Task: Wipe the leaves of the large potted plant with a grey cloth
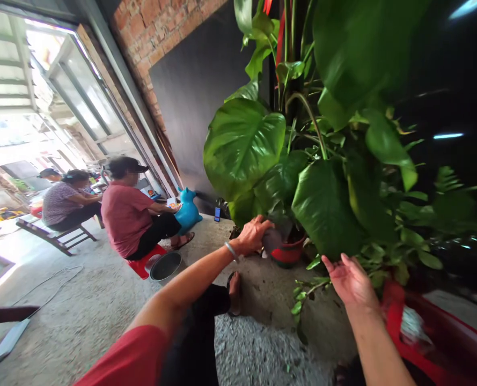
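Note:
My left hand (255,235) is closed on a dark grey rounded object (273,231), blurred and partly hidden, which looks like a scoop or cup. It is tilted at the rim of a red and green plant pot (287,254). My right hand (351,279) is palm up with its fingers apart, just below a large hanging leaf (327,203); whether a fingertip touches the leaf I cannot tell. Above the pot rises a tall plant with big glossy leaves, one broad leaf (246,142) leaning left.
A red bag or basket (395,316) with a clear plastic bundle stands at the lower right. To the left are a metal bucket (166,266), a blue animal toy (188,210), a phone (217,214) against the wall, and a seated person in red (127,214). More people sit behind.

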Demonstrator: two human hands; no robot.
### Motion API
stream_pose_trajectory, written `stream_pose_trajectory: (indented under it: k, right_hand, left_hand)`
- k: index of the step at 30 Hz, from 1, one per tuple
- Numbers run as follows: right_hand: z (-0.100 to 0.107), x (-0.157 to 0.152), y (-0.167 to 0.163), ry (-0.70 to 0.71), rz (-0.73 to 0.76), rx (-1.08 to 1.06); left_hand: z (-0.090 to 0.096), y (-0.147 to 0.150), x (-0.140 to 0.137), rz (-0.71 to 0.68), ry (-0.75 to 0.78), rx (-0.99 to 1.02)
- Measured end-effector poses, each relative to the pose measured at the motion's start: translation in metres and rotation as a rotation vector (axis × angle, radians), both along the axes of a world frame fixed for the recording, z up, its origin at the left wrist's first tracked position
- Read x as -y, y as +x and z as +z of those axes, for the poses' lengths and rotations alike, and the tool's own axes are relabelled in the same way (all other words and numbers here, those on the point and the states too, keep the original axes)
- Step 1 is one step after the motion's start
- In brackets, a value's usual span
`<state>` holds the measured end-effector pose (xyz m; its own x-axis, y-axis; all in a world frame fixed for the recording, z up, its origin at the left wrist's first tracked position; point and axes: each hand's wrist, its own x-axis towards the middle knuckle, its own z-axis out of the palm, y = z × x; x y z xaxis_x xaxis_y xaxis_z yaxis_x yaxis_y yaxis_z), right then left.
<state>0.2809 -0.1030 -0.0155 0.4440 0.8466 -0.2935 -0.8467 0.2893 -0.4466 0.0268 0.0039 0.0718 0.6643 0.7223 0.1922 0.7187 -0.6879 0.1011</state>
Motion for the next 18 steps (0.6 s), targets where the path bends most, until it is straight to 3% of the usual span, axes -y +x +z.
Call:
stream_pose_trajectory:
  k: [3, 5, 6, 8, 10, 12, 14, 16, 18]
  right_hand:
    - [-0.013, -0.003, 0.004, 0.079, 0.014, 0.059]
    - [-0.021, -0.004, 0.007, 0.120, 0.029, 0.105]
    - [-0.024, -0.005, 0.009, 0.134, 0.038, 0.126]
    - [-0.026, -0.005, 0.012, 0.142, 0.033, 0.153]
    - [-0.025, -0.006, 0.012, 0.131, 0.010, 0.156]
    - [-0.022, -0.006, 0.010, 0.127, -0.006, 0.148]
    - [-0.019, -0.007, 0.007, 0.145, 0.007, 0.149]
    - [-0.019, -0.008, 0.003, 0.167, 0.026, 0.162]
    - [-0.024, -0.009, 0.001, 0.183, 0.042, 0.188]
  left_hand:
    - [-0.041, 0.005, 0.010, -0.003, -0.197, -0.216]
    - [-0.051, -0.005, 0.033, -0.126, -0.305, -0.221]
    - [-0.045, -0.012, 0.047, -0.211, -0.349, -0.175]
    - [-0.015, -0.026, 0.071, -0.411, -0.404, -0.019]
    - [0.034, -0.031, 0.088, -0.593, -0.417, 0.135]
    - [0.084, -0.024, 0.095, -0.604, -0.323, 0.251]
    - [0.119, -0.005, 0.092, -0.491, -0.129, 0.536]
    - [0.130, 0.018, 0.085, -0.342, 0.016, 0.774]
    - [0.119, 0.035, 0.079, -0.285, 0.051, 0.840]
